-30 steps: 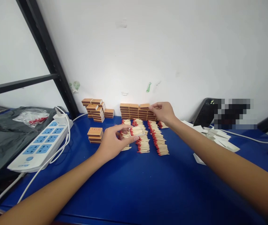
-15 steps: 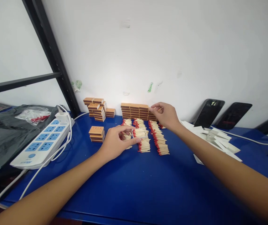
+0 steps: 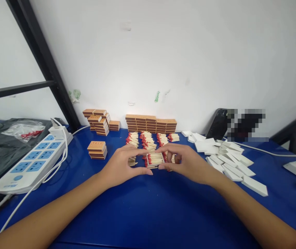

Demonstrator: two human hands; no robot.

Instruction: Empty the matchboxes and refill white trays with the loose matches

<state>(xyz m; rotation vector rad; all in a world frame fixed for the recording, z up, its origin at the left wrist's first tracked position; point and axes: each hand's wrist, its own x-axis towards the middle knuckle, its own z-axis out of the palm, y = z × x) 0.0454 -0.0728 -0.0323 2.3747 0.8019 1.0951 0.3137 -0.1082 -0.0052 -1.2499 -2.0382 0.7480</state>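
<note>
A white matchbox tray point(image 3: 155, 167) filled with red-tipped matches point(image 3: 156, 158) is held between my hands above the table. My right hand point(image 3: 189, 162) grips its right end, thumb at the near edge and forefinger at the far edge. Around the left end, my left hand point(image 3: 120, 164) has its thumb and forefinger apart, close to the tray; whether they touch it I cannot tell. Rows of loose matches point(image 3: 148, 140) lie just behind, partly hidden by the hands. A low wall of stacked matchboxes point(image 3: 150, 122) stands behind them against the white wall.
More matchboxes stand in a stack point(image 3: 98, 121) and a small pile point(image 3: 97, 149) on the left. Loose white trays point(image 3: 223, 155) are heaped right, before a black phone point(image 3: 216, 124). A power strip point(image 3: 31, 160) with cables lies left on the blue table point(image 3: 148, 211).
My right hand has come down from the matchbox wall to the tray's right end. The tray is slightly nearer me, and my left thumb and forefinger have spread. The view has shifted right.
</note>
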